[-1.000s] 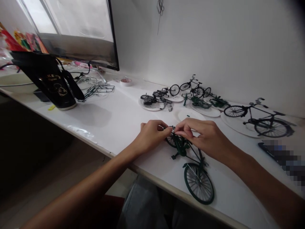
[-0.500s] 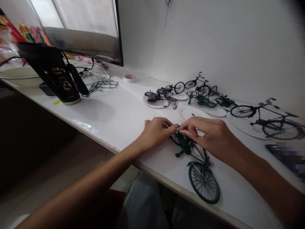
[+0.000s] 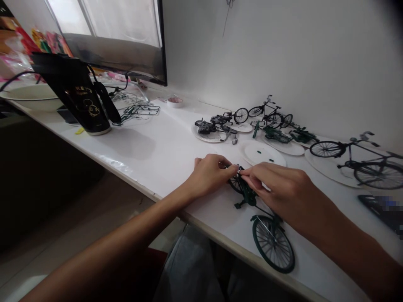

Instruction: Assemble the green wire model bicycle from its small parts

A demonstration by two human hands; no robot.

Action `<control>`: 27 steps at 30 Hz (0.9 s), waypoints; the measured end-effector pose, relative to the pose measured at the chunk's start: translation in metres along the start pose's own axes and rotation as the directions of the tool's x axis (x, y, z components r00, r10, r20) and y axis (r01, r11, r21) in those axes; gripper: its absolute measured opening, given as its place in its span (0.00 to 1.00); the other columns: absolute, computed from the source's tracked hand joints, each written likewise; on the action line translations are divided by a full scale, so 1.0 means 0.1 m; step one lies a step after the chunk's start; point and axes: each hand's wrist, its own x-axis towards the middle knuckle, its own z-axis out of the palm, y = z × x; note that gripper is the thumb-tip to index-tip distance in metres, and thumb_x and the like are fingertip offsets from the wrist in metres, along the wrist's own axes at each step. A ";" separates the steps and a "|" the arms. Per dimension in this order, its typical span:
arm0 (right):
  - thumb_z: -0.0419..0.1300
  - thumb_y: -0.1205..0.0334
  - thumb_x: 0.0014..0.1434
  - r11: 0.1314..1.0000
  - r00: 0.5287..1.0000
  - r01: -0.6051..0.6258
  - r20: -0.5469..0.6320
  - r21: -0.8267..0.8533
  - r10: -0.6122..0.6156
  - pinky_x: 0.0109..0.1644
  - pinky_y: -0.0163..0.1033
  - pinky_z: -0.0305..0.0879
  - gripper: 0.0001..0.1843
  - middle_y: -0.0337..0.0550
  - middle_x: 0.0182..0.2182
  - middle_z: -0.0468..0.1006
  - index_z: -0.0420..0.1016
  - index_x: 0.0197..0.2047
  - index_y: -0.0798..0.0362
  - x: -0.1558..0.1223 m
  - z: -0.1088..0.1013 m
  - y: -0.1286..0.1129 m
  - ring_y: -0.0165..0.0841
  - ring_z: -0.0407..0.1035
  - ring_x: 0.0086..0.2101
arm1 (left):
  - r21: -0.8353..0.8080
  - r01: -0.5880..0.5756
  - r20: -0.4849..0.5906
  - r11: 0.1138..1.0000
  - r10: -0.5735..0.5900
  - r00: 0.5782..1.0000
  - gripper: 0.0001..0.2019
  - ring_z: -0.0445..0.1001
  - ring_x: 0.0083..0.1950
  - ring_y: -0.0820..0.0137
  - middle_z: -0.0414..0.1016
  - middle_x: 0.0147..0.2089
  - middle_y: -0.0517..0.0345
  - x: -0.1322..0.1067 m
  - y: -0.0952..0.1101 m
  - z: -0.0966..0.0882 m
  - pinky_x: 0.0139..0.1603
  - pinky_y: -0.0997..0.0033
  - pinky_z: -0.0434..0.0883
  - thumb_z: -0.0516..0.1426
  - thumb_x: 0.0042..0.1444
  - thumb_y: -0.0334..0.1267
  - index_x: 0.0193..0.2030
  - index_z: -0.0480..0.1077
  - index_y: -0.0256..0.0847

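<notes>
Low in the centre of the frame, a green model bicycle (image 3: 248,194) lies on its side on the white surface (image 3: 132,167). The left hand (image 3: 209,176) and right hand (image 3: 283,193) come together, fingertips clamped on its upper wheel (image 3: 235,185), apparently steadying that small end. Just beyond, a white round plate (image 3: 264,154) carries tiny green pieces (image 3: 258,151), seemingly set out within reach.
</notes>
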 end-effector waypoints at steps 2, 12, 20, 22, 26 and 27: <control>0.52 0.70 0.65 1.000 1.000 0.002 0.000 -0.004 -0.002 0.27 0.40 0.51 0.12 0.38 0.23 0.66 0.59 0.29 0.50 -0.02 0.01 0.00 0.30 0.60 0.23 | 0.004 0.002 0.002 1.000 -0.002 1.000 0.15 0.76 0.36 0.62 0.80 0.31 0.54 0.00 0.00 0.00 0.53 0.48 0.67 0.56 0.59 0.46 0.32 0.77 0.39; 0.50 0.68 0.67 0.996 0.998 0.011 0.066 -0.092 -0.005 0.28 0.40 0.54 0.12 0.44 0.25 0.74 0.70 0.33 0.52 -0.13 0.04 -0.11 0.34 0.65 0.24 | 0.012 0.020 0.022 1.000 -0.020 1.000 0.16 0.74 0.35 0.65 0.77 0.30 0.55 -0.01 0.04 -0.02 0.55 0.51 0.64 0.54 0.60 0.46 0.31 0.75 0.38; 0.49 0.71 0.67 0.973 0.995 0.074 0.079 -0.220 -0.058 0.27 0.39 0.55 0.14 0.44 0.24 0.72 0.69 0.31 0.54 -0.10 0.05 -0.20 0.33 0.65 0.25 | 0.024 0.068 0.040 0.997 -0.068 0.997 0.17 0.73 0.37 0.66 0.77 0.30 0.55 -0.02 0.07 -0.03 0.56 0.54 0.62 0.53 0.60 0.47 0.30 0.75 0.37; 0.49 0.72 0.66 0.971 0.995 0.082 0.080 -0.224 -0.066 0.27 0.40 0.55 0.14 0.44 0.24 0.72 0.69 0.31 0.54 -0.10 0.06 -0.19 0.34 0.65 0.25 | 0.022 0.063 0.037 0.998 -0.064 0.997 0.17 0.73 0.37 0.65 0.77 0.30 0.55 -0.02 0.07 -0.03 0.57 0.54 0.61 0.53 0.60 0.47 0.31 0.75 0.37; 0.50 0.73 0.65 0.962 0.993 0.095 0.094 -0.257 -0.073 0.29 0.41 0.56 0.12 0.44 0.25 0.72 0.69 0.32 0.55 -0.11 0.09 -0.17 0.35 0.66 0.26 | 0.013 0.063 0.031 0.998 -0.063 0.998 0.16 0.74 0.36 0.64 0.78 0.29 0.54 -0.01 0.04 -0.01 0.57 0.53 0.62 0.54 0.59 0.46 0.31 0.76 0.37; 0.51 0.73 0.65 0.958 0.992 0.099 0.101 -0.268 -0.074 0.29 0.41 0.56 0.11 0.44 0.26 0.72 0.70 0.33 0.55 -0.11 0.10 -0.17 0.35 0.66 0.27 | 0.009 0.065 0.030 0.998 -0.065 0.997 0.16 0.74 0.36 0.65 0.78 0.29 0.54 -0.01 0.04 -0.01 0.58 0.53 0.61 0.54 0.59 0.46 0.31 0.76 0.37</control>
